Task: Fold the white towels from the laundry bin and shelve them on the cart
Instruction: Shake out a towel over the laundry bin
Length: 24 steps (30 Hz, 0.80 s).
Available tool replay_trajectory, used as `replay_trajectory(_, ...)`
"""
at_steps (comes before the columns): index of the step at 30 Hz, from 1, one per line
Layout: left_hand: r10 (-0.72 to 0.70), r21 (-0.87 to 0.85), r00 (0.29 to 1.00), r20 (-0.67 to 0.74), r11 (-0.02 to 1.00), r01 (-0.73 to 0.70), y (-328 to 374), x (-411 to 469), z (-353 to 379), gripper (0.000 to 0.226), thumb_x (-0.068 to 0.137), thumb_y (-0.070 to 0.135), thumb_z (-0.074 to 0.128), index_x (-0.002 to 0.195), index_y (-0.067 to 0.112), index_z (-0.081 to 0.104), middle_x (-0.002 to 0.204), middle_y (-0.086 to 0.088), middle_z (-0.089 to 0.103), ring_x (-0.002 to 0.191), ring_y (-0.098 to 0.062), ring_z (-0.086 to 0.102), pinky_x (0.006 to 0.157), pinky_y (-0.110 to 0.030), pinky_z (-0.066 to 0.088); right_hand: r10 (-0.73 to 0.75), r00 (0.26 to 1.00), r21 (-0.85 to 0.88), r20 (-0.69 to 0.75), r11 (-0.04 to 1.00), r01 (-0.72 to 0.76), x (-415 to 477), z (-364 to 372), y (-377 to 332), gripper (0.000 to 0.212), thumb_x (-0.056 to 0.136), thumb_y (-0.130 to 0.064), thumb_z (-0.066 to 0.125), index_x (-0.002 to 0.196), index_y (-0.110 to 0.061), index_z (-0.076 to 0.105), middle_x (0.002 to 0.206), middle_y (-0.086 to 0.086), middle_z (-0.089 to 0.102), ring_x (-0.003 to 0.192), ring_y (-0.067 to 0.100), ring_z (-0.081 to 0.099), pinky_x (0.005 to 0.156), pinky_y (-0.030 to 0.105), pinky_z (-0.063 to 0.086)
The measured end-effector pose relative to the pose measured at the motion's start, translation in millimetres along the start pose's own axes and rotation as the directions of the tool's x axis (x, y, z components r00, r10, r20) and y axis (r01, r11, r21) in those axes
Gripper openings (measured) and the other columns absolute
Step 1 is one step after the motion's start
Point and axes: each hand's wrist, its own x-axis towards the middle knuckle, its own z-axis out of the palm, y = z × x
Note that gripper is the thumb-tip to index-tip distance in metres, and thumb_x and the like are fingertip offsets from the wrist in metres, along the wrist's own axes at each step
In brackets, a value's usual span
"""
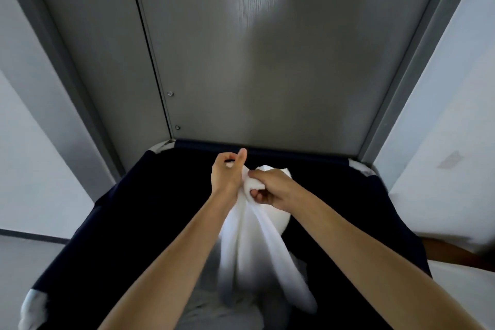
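Observation:
A white towel (pixel 254 244) hangs bunched above the dark navy laundry bin (pixel 112 222), its lower end blurred over more white laundry (pixel 214 311) at the bin's bottom. My left hand (pixel 227 177) grips the towel's top edge, thumb pointing up. Right beside it, my right hand (pixel 270 190) pinches a fold of the same towel with curled fingers. Both hands meet over the bin's middle.
A grey door (pixel 254 61) with a dark frame stands directly behind the bin. White walls flank it on the left (pixel 32 169) and right (pixel 450 142). A brown edge with white cloth on it (pixel 455 249) sits at the right. Grey floor shows at lower left.

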Motion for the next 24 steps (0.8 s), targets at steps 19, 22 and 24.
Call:
replay_trajectory(19,0.292,0.095,0.954,0.064,0.95,-0.297,-56.8,-81.5,-31.2,0.022,0.091,0.009,0.056,0.087,0.03,0.062,0.084,0.011,0.066,0.079,0.002,0.061,0.064,-0.01,0.046,0.189,0.982,0.237,-0.007,0.954,-0.182,-44.6,-1.0,60.9,0.022,0.097,-0.011,0.04,0.087,0.001,0.056,0.059,0.013,0.069,0.052,0.019,0.068,0.049,0.025,0.056)
replay_trajectory(22,0.302,0.071,0.949,0.088,0.949,-0.308,-62.2,-81.6,-30.2,0.027,0.092,0.009,0.055,0.086,0.035,0.059,0.084,0.015,0.065,0.081,0.003,0.06,0.066,-0.01,0.045,0.195,0.981,0.266,-0.017,0.946,-0.184,-44.0,-1.7,66.0,0.024,0.098,-0.012,0.04,0.091,0.003,0.057,0.061,0.014,0.069,0.054,0.02,0.069,0.051,0.026,0.057)
replay_trajectory(24,0.305,0.051,0.939,0.161,0.947,-0.317,-65.0,-80.4,-28.1,0.014,0.091,0.021,0.058,0.088,0.034,0.059,0.084,0.019,0.065,0.081,0.002,0.061,0.066,-0.011,0.046,0.172,0.984,0.317,-0.044,0.936,-0.15,-43.3,-4.2,66.2,0.023,0.098,-0.011,0.038,0.096,0.003,0.057,0.063,0.014,0.07,0.055,0.021,0.069,0.052,0.027,0.058)
